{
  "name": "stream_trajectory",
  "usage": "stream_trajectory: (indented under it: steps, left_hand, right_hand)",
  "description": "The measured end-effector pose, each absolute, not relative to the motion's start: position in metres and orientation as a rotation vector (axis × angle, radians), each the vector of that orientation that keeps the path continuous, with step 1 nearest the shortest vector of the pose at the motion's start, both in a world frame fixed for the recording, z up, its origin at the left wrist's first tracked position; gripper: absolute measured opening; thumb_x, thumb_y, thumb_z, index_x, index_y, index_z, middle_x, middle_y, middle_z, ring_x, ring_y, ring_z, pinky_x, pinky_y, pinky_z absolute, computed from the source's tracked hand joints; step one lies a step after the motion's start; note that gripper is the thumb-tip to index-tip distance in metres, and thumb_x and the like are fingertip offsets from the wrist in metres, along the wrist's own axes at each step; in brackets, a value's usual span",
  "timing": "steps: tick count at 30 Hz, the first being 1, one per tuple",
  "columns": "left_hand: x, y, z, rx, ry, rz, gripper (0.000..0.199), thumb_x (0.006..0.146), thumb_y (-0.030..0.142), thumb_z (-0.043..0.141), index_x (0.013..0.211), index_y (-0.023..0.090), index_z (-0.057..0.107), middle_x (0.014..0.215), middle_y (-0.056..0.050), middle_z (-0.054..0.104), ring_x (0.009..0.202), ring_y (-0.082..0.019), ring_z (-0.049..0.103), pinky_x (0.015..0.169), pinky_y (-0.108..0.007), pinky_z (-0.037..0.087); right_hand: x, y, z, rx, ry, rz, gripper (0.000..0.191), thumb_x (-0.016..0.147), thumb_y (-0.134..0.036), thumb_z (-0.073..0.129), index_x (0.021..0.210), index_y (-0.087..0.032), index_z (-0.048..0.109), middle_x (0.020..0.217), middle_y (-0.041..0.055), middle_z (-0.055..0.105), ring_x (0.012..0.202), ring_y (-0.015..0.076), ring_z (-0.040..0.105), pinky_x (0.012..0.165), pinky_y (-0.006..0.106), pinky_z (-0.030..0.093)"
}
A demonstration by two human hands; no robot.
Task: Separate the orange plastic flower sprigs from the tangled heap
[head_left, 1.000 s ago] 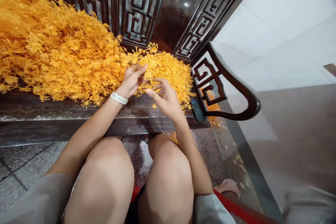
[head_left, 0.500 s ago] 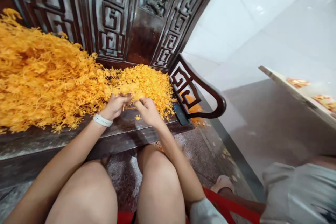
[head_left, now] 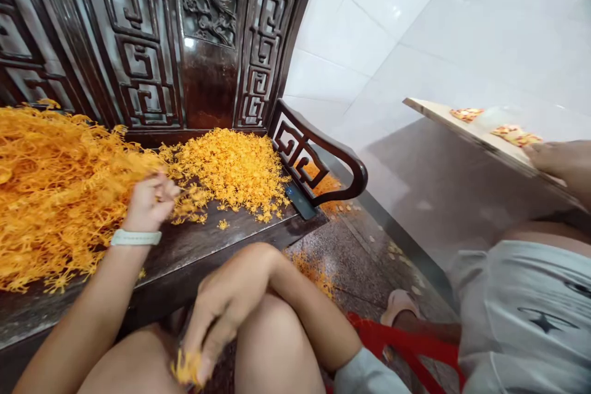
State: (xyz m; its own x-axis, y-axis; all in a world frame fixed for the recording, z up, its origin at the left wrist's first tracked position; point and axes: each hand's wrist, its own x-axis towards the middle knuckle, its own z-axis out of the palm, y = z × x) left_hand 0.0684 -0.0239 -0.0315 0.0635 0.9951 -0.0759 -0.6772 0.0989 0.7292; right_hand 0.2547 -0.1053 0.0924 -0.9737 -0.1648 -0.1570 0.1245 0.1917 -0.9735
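My left hand (head_left: 152,200), with a pale watch band (head_left: 136,237) at the wrist, is at the right edge of a large heap of stringy orange plastic pieces (head_left: 60,191). Its fingers are curled closed; blurred orange strands show just above them, and what they grip is unclear. Lower down, over my lap, my right hand (head_left: 235,295) pinches a small cluster of orange plastic pieces (head_left: 187,369) in its fingertips. A smaller pile of finer, spindly orange pieces (head_left: 231,166) sits on the bench seat, with one loose piece (head_left: 223,224) in front of it.
The dark wooden bench (head_left: 184,258) has a carved back and a curved armrest (head_left: 341,166). By the armrest lies a dark phone (head_left: 301,200). Orange bits (head_left: 314,271) litter the floor. At right, another person's hand (head_left: 563,163) touches a board (head_left: 471,123) bearing red-and-yellow pieces; red chair legs (head_left: 392,338) stand below.
My hands have parted from in front of the smaller pile. The left moved left to the large heap; the right dropped toward my lap with orange pieces. The view turned right.
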Motion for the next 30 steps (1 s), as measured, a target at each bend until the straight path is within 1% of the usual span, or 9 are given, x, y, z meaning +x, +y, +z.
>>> stream_trajectory:
  steps: [4, 7, 9, 11, 16, 21, 23, 26, 30]
  left_hand:
    - [0.037, -0.012, -0.025, 0.510, 0.578, 1.536, 0.017, 0.090, 0.018, 0.071, 0.076, 0.022, 0.061, 0.046, 0.008, 0.038, 0.039, -0.006, 0.027, 0.040, -0.019, 0.028]
    - [0.042, -0.011, -0.029, 0.491, 0.599, 1.493, 0.022, 0.084, 0.018, 0.079, 0.077, 0.019, 0.058, 0.055, 0.008, 0.048, 0.040, -0.004, 0.032, 0.039, -0.018, 0.027]
    - [0.050, -0.010, -0.034, 0.480, 0.606, 1.465, 0.023, 0.084, 0.018, 0.080, 0.079, 0.019, 0.058, 0.057, 0.008, 0.049, 0.040, -0.004, 0.032, 0.038, -0.018, 0.025]
    - [0.057, -0.010, -0.037, 0.495, 0.586, 1.440, 0.022, 0.085, 0.020, 0.080, 0.080, 0.019, 0.059, 0.059, 0.007, 0.052, 0.041, -0.004, 0.033, 0.039, -0.017, 0.025]
    - [0.071, -0.017, -0.032, 0.653, 0.600, 1.402, 0.025, 0.079, 0.026, 0.088, 0.080, 0.016, 0.065, 0.073, 0.002, 0.064, 0.044, -0.002, 0.037, 0.042, -0.017, 0.028]
    - [0.091, -0.030, -0.022, 0.804, 0.729, 1.360, 0.031, 0.069, 0.035, 0.095, 0.078, 0.015, 0.072, 0.069, -0.001, 0.065, 0.049, -0.004, 0.043, 0.043, -0.018, 0.028]
    - [0.098, -0.032, -0.022, 0.895, 0.785, 1.320, 0.034, 0.067, 0.039, 0.096, 0.078, 0.016, 0.074, 0.073, -0.003, 0.068, 0.054, -0.008, 0.050, 0.045, -0.020, 0.032]
    - [0.103, -0.034, -0.026, 1.025, 0.811, 1.283, 0.039, 0.062, 0.043, 0.098, 0.076, 0.015, 0.075, 0.076, -0.005, 0.071, 0.063, -0.013, 0.059, 0.053, -0.024, 0.044]
    - [0.104, -0.033, -0.029, 1.124, 0.759, 1.323, 0.036, 0.070, 0.047, 0.094, 0.085, 0.018, 0.078, 0.082, -0.005, 0.074, 0.068, -0.015, 0.064, 0.063, -0.027, 0.052]
  right_hand:
    - [0.257, -0.107, 0.109, -0.402, 2.023, -1.957, 0.019, 0.093, -0.032, 0.079, 0.090, -0.013, 0.078, 0.110, 0.0149, 0.078, 0.111, 0.0232, 0.074, 0.106, 0.031, 0.054]
    - [0.271, -0.089, 0.102, -0.049, 2.179, -2.574, 0.026, 0.095, -0.042, 0.076, 0.094, -0.016, 0.076, 0.094, 0.0103, 0.077, 0.083, 0.0169, 0.071, 0.080, 0.028, 0.058]
    - [0.277, -0.074, 0.090, 0.495, 2.074, -3.271, 0.030, 0.098, -0.049, 0.069, 0.099, -0.019, 0.072, 0.085, 0.0039, 0.071, 0.065, 0.0113, 0.056, 0.061, 0.024, 0.050]
    - [0.277, -0.064, 0.078, 1.070, 1.732, -3.659, 0.030, 0.100, -0.048, 0.061, 0.108, -0.020, 0.069, 0.079, -0.0001, 0.062, 0.059, 0.0103, 0.040, 0.052, 0.023, 0.039]
    - [0.273, -0.068, 0.058, 1.508, 1.650, -3.452, 0.026, 0.087, -0.036, 0.072, 0.106, -0.019, 0.066, 0.068, -0.0056, 0.044, 0.054, 0.0089, 0.029, 0.049, 0.023, 0.026]
    - [0.271, -0.068, 0.043, 2.207, 2.035, -2.974, 0.051, 0.078, -0.041, 0.085, 0.118, -0.024, 0.060, 0.085, -0.0036, 0.062, 0.056, 0.0077, 0.047, 0.050, 0.023, 0.036]
    - [0.270, -0.065, 0.037, 2.247, 2.149, -2.860, 0.056, 0.076, -0.043, 0.088, 0.119, -0.024, 0.058, 0.088, -0.0032, 0.064, 0.057, 0.0081, 0.051, 0.052, 0.024, 0.041]
    - [0.270, -0.061, 0.030, 2.156, 2.391, -2.755, 0.043, 0.079, -0.046, 0.085, 0.105, -0.022, 0.060, 0.085, -0.0027, 0.065, 0.057, 0.0075, 0.053, 0.052, 0.024, 0.042]
    - [0.269, -0.058, 0.023, 2.169, 2.530, -2.612, 0.042, 0.079, -0.050, 0.085, 0.095, -0.022, 0.058, 0.071, -0.0049, 0.063, 0.053, 0.0080, 0.052, 0.050, 0.024, 0.040]
